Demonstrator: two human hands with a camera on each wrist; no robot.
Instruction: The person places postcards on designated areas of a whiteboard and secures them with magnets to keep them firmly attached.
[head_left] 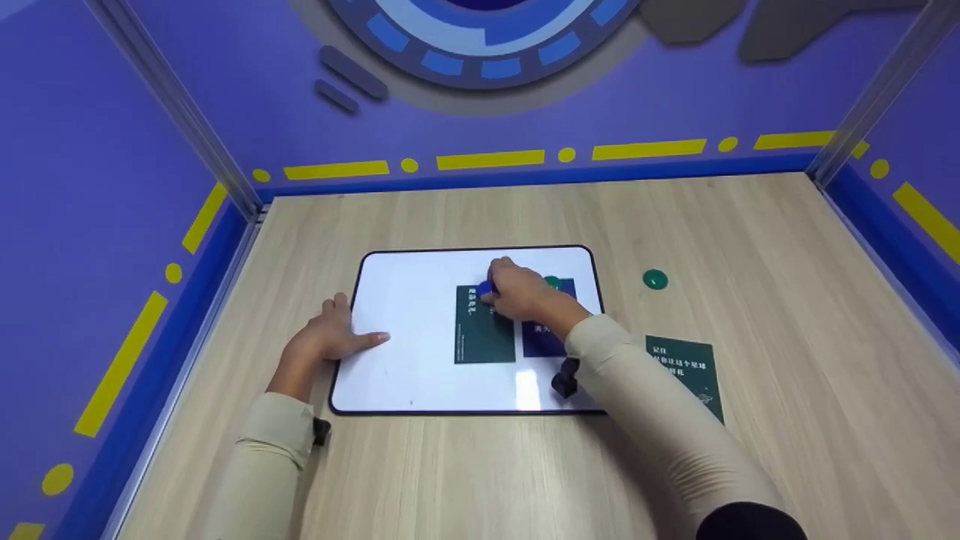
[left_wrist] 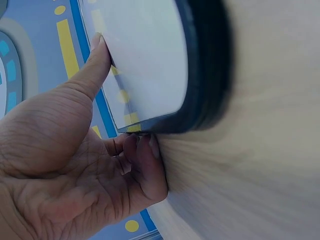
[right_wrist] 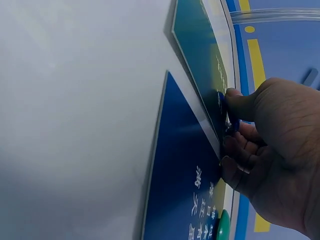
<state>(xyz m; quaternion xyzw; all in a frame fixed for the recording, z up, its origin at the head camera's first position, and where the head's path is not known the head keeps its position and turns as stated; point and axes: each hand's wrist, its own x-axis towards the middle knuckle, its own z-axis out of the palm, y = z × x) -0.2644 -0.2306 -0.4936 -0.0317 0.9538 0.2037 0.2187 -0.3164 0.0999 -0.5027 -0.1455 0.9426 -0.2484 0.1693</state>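
A whiteboard (head_left: 405,300) with a black rim lies on the wooden table. My left hand (head_left: 330,334) grips its left edge; in the left wrist view the thumb (left_wrist: 95,65) lies over the white face and the fingers curl at the rim. My right hand (head_left: 521,291) pinches a round blue magnet (head_left: 485,288) at the top of a dark green card (head_left: 484,337) on the board. Beside that card lies a navy card (right_wrist: 175,165) with white writing, a green magnet (right_wrist: 223,226) at its top edge. My right forearm partly covers the navy card in the head view.
On the table right of the board sit a loose green magnet (head_left: 655,279) and another green card (head_left: 701,367), partly hidden by my right sleeve. Blue-purple panels (head_left: 480,135) with yellow marks border the table at the back and both sides.
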